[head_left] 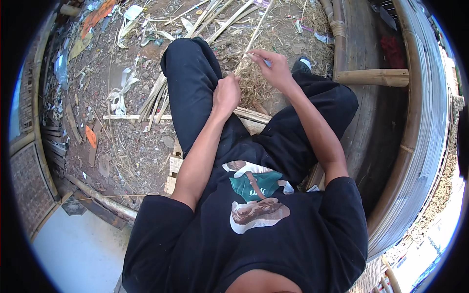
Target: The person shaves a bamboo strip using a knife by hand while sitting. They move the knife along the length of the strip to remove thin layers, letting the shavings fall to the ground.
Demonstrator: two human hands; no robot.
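A long, thin, pale strip, apparently bamboo (258,30), slants up and away from between my knees toward the far edge of the view. My left hand (227,94) is closed around its near end, just above my left thigh. Farther along, my right hand (273,69) pinches the strip between thumb and fingertips. The two hands are close together but apart. Beneath them lies a heap of dry, straw-like shavings (264,90). Whatever sits inside the left fist is hidden.
Split strips (155,100) lie left of my left leg, with more strips (229,23) ahead. White plastic scraps (122,93) and an orange piece (91,136) litter the dirt. At right, a bamboo pole (373,78) crosses beside a wooden platform (364,110). Wooden slats (175,166) show beneath me.
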